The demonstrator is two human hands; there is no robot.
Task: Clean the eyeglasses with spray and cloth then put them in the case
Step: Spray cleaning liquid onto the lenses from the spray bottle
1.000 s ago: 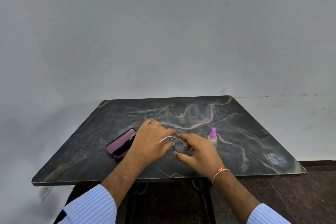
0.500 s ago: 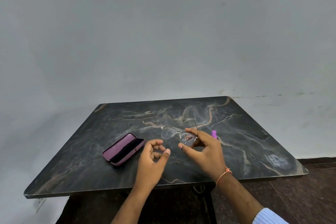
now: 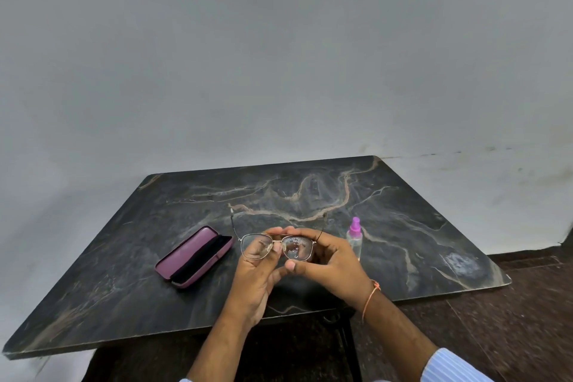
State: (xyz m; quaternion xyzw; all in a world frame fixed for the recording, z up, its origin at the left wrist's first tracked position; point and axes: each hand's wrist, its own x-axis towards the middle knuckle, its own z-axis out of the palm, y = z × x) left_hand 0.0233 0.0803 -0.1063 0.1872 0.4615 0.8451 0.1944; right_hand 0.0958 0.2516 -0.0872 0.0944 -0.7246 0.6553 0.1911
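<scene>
Two hands are holding the eyeglasses up above the dark marbled table.

Going from the left: the purple case is lying open on the table, well apart from the hands. The left hand is closing its fingers on the frame near the bridge – the right hand is gripping the right lens rim, thumb below and fingers behind. The temple arms are standing open, pointing away from the person – droplets are showing on the right lens. The spray bottle with its pink top is standing upright just beside the right hand.
</scene>
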